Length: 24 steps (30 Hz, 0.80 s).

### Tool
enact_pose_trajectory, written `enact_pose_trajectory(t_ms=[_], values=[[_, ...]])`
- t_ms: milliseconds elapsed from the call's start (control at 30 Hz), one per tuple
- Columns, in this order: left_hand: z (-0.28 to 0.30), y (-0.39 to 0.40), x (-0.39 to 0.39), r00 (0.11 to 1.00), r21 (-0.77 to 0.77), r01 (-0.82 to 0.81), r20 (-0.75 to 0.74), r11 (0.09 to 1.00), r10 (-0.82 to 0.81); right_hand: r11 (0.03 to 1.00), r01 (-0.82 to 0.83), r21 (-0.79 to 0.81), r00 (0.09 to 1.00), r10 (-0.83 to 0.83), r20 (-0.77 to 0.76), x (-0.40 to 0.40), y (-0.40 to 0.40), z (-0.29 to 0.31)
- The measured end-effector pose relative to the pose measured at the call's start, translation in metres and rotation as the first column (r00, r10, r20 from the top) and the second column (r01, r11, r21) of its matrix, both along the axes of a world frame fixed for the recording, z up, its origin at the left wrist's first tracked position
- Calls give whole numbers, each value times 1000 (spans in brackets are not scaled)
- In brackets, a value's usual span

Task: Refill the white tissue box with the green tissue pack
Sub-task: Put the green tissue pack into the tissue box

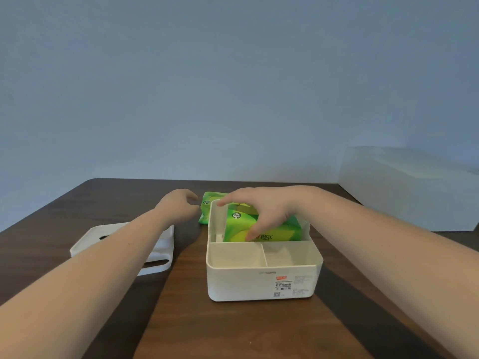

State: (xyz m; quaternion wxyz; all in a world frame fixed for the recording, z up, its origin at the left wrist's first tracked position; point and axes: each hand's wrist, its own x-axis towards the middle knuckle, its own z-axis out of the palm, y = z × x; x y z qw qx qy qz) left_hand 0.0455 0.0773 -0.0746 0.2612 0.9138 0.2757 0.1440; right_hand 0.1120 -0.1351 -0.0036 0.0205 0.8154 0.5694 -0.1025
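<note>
Dark wood-grain table (248,332) under a plain blue-grey wall is what I have in front of me, and on it the green tissue pack (261,229) sits tilted in the rear compartment of the white tissue box (261,283). I read its long axis as running left to right, along the box's back wall, with its left end raised toward the rim and its printed face turned toward me. My right hand (261,213) is curled over the top of the pack, thumb pressing the front face and fingers draped across the upper edge toward the left, so it is closed on the pack. The two smaller front compartments of the box hold nothing I can see, and a label shows on the near outer wall. Just behind the box's left rear corner lies a second green pack (207,211), flat on the table. My left hand (178,206) hovers beside that pack with fingers loosely bent and parted, gripping nothing. Under my left forearm the box's white lid (160,250) lies on the table. At far right stands a translucent white container (409,187).
</note>
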Motion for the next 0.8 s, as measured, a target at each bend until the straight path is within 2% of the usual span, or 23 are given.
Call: enact_pose_trajectory(t_ms=[267, 567, 800], values=[[16, 17, -39, 999, 82, -10, -29, 997, 12, 997, 79, 16, 997, -79, -6, -7, -4, 4], [27, 40, -105, 993, 124, -99, -45, 987, 105, 946, 134, 295, 988, -105, -113, -40, 13, 24], [10, 65, -157, 963, 139, -223, -120, 965, 239, 920, 160, 359, 986, -131, -103, -74, 62, 19]])
